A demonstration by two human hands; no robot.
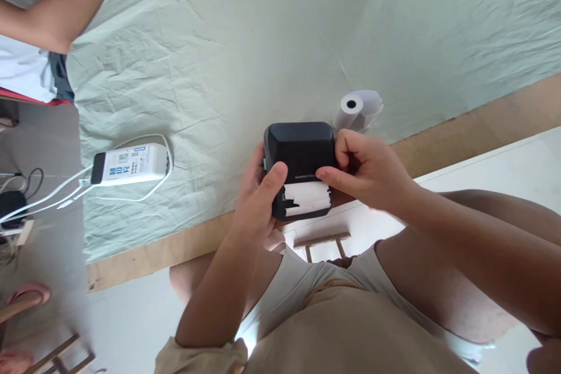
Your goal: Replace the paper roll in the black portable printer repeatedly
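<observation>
A black label printer with a rounded lid is held at the table's front edge. Torn white paper lies across its near side, below the printed lettering. My left hand wraps round the printer's left side, thumb on top. My right hand is at the right side, its thumb and curled fingers touching the casing; the lid appears closed. Just beyond the printer, a white paper roll with a dark core stands on the cloth, a loose length of paper trailing to its right.
A white power bank-like box with white cables lies on the green cloth at left. Another person's arm reaches over the cloth at upper left. The table's wooden edge runs along the near side, above my legs.
</observation>
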